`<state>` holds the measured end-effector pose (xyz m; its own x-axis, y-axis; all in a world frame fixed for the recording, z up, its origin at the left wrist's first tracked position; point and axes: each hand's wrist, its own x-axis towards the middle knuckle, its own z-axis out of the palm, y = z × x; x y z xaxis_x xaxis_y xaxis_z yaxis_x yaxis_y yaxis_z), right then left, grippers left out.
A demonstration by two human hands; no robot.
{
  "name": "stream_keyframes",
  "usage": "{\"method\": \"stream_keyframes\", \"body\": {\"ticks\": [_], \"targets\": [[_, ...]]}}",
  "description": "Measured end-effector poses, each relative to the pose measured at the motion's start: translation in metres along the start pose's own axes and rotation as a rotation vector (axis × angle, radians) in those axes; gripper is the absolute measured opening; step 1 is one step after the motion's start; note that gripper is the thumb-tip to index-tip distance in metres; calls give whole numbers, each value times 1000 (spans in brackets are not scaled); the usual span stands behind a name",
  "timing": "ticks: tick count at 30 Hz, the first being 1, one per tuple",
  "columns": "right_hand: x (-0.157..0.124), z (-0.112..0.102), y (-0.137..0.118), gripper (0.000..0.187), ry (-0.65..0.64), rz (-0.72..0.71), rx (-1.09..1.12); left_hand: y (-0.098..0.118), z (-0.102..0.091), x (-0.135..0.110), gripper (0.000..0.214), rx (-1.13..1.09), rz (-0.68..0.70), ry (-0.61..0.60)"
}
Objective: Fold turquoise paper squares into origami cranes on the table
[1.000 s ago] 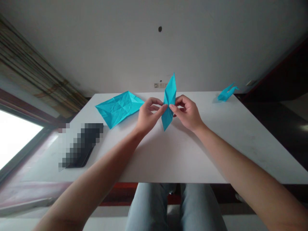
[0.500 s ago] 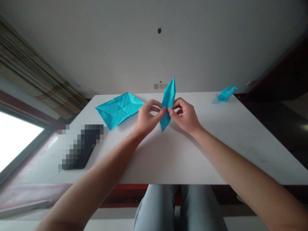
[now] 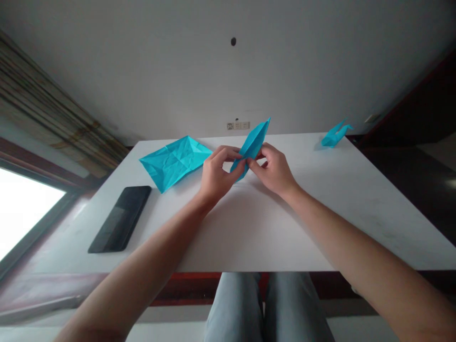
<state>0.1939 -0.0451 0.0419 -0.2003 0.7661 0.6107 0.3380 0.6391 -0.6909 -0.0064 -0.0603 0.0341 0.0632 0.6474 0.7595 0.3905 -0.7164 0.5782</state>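
Note:
A blue folded paper, long and pointed at its upper end, is held above the table between both hands. My left hand pinches its left side near the lower half, thumb in front. On the other side my right hand pinches it too, and the two thumbs almost meet. The paper tilts with its tip up and to the right. Fingers cover part of its lower portion. Behind my left hand lies a creased, unfolded blue sheet.
On the white table, a blue origami crane stands at the far right corner. A black phone lies at the left. Wall sockets sit behind the table's back edge, and a curtain hangs at the left.
The folded paper has tipped, its upper point swinging to the right and its lower end to the left and up. Both hands keep their pinch on it.

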Motion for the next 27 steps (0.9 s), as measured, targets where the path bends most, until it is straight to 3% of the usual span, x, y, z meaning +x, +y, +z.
{"method": "stream_keyframes", "body": {"ticks": [11, 18, 27], "targets": [[-3, -1, -3, 12, -84, -41, -7, -5, 0, 0, 17, 108, 8, 23], [-3, -2, -4, 15, -89, -73, -20, -2, -2, 2, 3, 83, 40, -15], [-5, 0, 5, 10, -72, -151, -81, -7, -1, 1, 28, -22, -72, -20]]}}
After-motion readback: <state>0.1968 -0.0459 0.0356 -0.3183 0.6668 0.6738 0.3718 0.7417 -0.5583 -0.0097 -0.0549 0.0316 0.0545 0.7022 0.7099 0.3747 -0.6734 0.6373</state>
